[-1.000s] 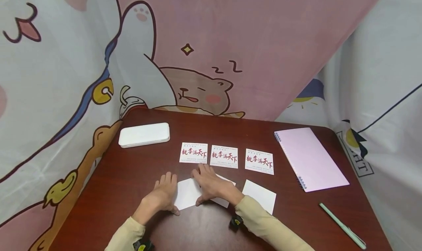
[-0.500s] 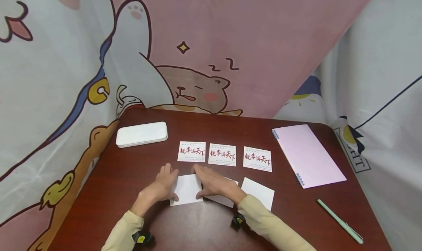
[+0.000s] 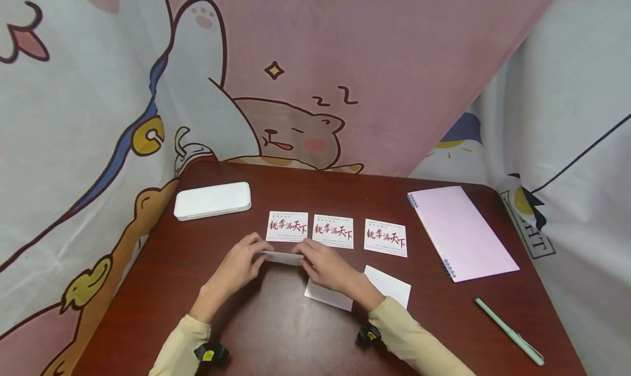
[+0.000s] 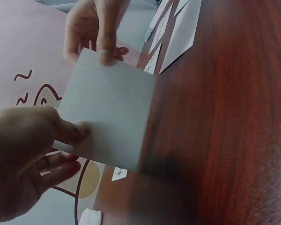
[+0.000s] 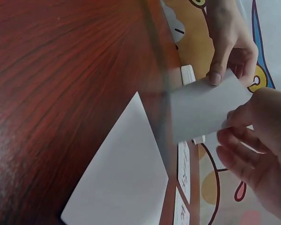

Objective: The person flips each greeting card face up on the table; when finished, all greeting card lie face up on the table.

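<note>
A blank white card [image 3: 282, 258] is held tilted up between both hands, its plain face toward me. My left hand [image 3: 239, 263] pinches its left side, the thumb on the near face in the left wrist view. On the other side, my right hand [image 3: 329, 265] pinches it, thumb in front and fingers behind. The held card [image 4: 110, 110] is raised on edge, with its far face hidden. Under the right hand lies a second blank card [image 3: 327, 297], partly covered. A third blank card [image 3: 389, 283] lies right of that, partly behind the right wrist.
Three cards with red lettering lie in a row behind the hands: left card [image 3: 287, 226], middle card [image 3: 333, 232], right card [image 3: 385, 238]. A white case [image 3: 213, 201] is at back left. To the right are a pink spiral notebook [image 3: 463, 233] and a green pen [image 3: 510, 332].
The leftmost blank card lay on the table between the hands. It was straightened, then tilted up off the table in both hands, which moved slightly away from me.
</note>
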Tool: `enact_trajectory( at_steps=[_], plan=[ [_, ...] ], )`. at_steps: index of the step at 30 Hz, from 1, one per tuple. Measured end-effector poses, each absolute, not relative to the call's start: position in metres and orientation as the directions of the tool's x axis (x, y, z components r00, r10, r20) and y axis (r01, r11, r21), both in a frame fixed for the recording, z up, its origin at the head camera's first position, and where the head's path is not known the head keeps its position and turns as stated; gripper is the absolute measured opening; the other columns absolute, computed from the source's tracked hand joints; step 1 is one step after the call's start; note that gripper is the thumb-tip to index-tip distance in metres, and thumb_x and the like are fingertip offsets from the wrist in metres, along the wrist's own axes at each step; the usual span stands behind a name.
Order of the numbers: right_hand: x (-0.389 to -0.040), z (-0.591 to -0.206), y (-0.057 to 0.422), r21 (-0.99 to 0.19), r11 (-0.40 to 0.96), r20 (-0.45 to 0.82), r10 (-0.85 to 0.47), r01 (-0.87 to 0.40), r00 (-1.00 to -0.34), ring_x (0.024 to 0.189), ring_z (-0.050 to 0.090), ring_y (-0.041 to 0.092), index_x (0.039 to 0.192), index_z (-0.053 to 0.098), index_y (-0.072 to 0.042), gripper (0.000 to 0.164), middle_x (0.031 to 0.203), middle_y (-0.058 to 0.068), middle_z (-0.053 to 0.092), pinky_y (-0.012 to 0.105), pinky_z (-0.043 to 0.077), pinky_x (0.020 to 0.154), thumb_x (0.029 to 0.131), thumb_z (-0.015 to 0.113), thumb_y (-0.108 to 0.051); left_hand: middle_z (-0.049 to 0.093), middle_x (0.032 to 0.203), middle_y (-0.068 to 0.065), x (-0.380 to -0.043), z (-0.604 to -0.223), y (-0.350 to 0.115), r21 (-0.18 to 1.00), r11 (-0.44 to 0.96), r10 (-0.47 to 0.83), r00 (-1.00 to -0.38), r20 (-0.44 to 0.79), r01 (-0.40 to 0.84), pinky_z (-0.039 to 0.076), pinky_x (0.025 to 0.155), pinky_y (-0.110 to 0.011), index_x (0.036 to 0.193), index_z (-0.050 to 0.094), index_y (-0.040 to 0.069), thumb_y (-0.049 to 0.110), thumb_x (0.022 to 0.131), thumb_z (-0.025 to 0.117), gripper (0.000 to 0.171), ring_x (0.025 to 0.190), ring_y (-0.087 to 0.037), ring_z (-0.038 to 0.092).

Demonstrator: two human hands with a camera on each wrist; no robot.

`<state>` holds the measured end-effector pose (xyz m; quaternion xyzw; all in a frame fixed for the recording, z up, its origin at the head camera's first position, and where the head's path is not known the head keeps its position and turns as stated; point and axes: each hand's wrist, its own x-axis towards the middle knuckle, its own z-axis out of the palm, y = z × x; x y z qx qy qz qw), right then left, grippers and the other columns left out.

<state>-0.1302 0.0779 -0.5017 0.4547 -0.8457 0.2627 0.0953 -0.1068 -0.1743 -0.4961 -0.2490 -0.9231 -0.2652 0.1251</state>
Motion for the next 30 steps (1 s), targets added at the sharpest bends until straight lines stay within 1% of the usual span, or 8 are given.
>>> enact_trajectory(
  at_steps=[3,8,10,14,19,23,27,30],
  plan=[
    [-0.129,-0.501,0.081,-0.329,0.458,0.402,-0.724,-0.826,-0.561,0.084,0.063,0.009,0.108,0.067,-0.012,0.017,0.101,-0.001,0.067,0.021,0.055,0.074,0.091,0.07,-0.006,0.062,0.093,0.004,-0.106,-0.498,-0.174,0.397,0.747,0.397,-0.837,0.377,0.533,0.055,0.074,-0.034,0.094,0.077,0.017,0.001,0.083,0.081,0.02,0.087,-0.013,0.061],
    [-0.128,-0.505,0.086,-0.307,0.448,0.337,-0.774,-0.84,-0.536,0.087,0.065,0.008,0.106,0.072,-0.015,0.019,0.101,-0.004,0.069,0.024,0.056,0.078,0.088,0.072,-0.008,0.063,0.099,0.004,-0.103,-0.503,-0.174,0.4,0.769,0.42,-0.866,0.273,0.499,0.056,0.077,-0.034,0.094,0.078,0.019,-0.002,0.079,0.081,0.026,0.092,-0.014,0.063],
    [-0.128,-0.508,0.087,-0.296,0.447,0.309,-0.792,-0.844,-0.527,0.09,0.066,0.008,0.107,0.072,-0.016,0.021,0.102,-0.004,0.07,0.025,0.056,0.081,0.087,0.073,-0.009,0.065,0.104,0.002,-0.101,-0.506,-0.174,0.419,0.771,0.431,-0.877,0.213,0.48,0.057,0.08,-0.036,0.097,0.078,0.018,-0.002,0.077,0.081,0.028,0.097,-0.016,0.065],
    [-0.128,-0.513,0.087,-0.293,0.465,0.237,-0.811,-0.835,-0.535,0.101,0.068,0.012,0.107,0.074,-0.016,0.021,0.109,-0.003,0.072,0.029,0.057,0.09,0.087,0.076,-0.014,0.068,0.119,-0.006,-0.1,-0.509,-0.173,0.465,0.77,0.447,-0.889,0.098,0.438,0.056,0.092,-0.044,0.106,0.077,0.015,0.005,0.077,0.085,0.032,0.111,-0.026,0.066],
    [-0.128,-0.517,0.086,-0.306,0.499,0.16,-0.813,-0.811,-0.56,0.106,0.068,0.014,0.108,0.074,-0.015,0.022,0.113,-0.002,0.073,0.03,0.056,0.093,0.086,0.079,-0.017,0.065,0.13,-0.012,-0.099,-0.514,-0.171,0.466,0.79,0.44,-0.898,0.023,0.399,0.052,0.102,-0.049,0.114,0.075,0.014,0.014,0.075,0.089,0.041,0.122,-0.032,0.062],
    [-0.128,-0.518,0.087,-0.322,0.514,0.11,-0.814,-0.795,-0.57,0.108,0.068,0.014,0.111,0.073,-0.016,0.027,0.116,-0.003,0.073,0.03,0.056,0.093,0.085,0.08,-0.018,0.063,0.132,-0.011,-0.099,-0.516,-0.171,0.465,0.803,0.42,-0.907,0.003,0.373,0.051,0.103,-0.049,0.114,0.075,0.015,0.015,0.075,0.09,0.042,0.123,-0.031,0.061],
    [-0.127,-0.518,0.089,-0.355,0.505,0.086,-0.821,-0.787,-0.565,0.107,0.068,0.013,0.116,0.072,-0.016,0.03,0.117,-0.003,0.073,0.031,0.056,0.093,0.087,0.079,-0.02,0.063,0.13,-0.008,-0.099,-0.516,-0.171,0.459,0.809,0.411,-0.912,0.007,0.367,0.053,0.1,-0.047,0.112,0.074,0.015,0.011,0.074,0.09,0.041,0.119,-0.028,0.062],
    [-0.126,-0.517,0.095,-0.381,0.507,0.086,-0.813,-0.773,-0.576,0.11,0.068,0.015,0.12,0.071,-0.013,0.033,0.119,-0.001,0.072,0.032,0.055,0.097,0.089,0.078,-0.022,0.064,0.127,-0.007,-0.099,-0.516,-0.17,0.455,0.806,0.414,-0.91,0.023,0.378,0.054,0.098,-0.045,0.11,0.074,0.015,0.013,0.074,0.09,0.039,0.117,-0.026,0.062]
  ],
)
